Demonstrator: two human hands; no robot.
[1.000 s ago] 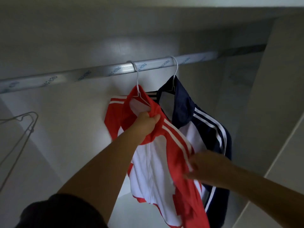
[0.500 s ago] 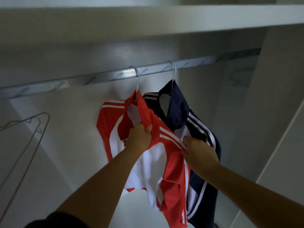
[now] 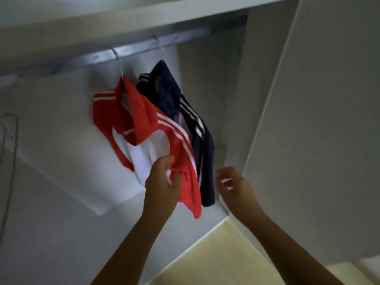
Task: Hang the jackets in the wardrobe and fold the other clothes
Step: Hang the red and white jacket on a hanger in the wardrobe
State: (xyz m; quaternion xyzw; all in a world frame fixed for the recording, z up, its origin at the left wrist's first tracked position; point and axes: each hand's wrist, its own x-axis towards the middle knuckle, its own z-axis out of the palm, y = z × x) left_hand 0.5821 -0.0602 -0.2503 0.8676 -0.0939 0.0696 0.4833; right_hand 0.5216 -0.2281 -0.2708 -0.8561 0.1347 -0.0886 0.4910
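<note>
From the left I count one empty wire hanger point(image 3: 14, 153), then two jackets on the rail point(image 3: 98, 57), its print too blurred to read: a red jacket point(image 3: 144, 120) and, touching it, a navy jacket point(image 3: 207, 161). My left grip point(image 3: 162, 182) clutches the red jacket's lower front. My right grip point(image 3: 232, 184) is released, apart from both.
</note>
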